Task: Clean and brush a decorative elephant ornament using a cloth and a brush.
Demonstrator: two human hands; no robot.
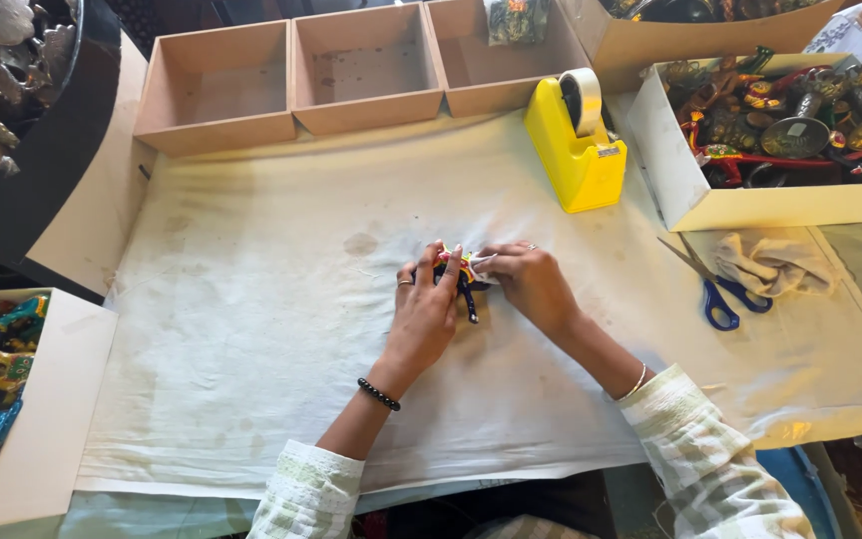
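Both my hands meet at the middle of the white cloth [251,329] over a small dark ornament [465,291] with red and yellow parts. My left hand [423,314] pinches it from the left, a ring on one finger and a black bead bracelet at the wrist. From the right, my right hand [531,284] grips the same ornament, where a bit of clear tape or wrap shows at the fingertips. Most of the ornament is hidden under the fingers.
A yellow tape dispenser [576,150] stands behind the hands. Blue-handled scissors [720,294] and a crumpled cloth [775,265] lie at the right. A white box of metal ornaments [690,190] sits at back right, three wooden compartments [366,110] at the back, a box of coloured figures [47,419] at left.
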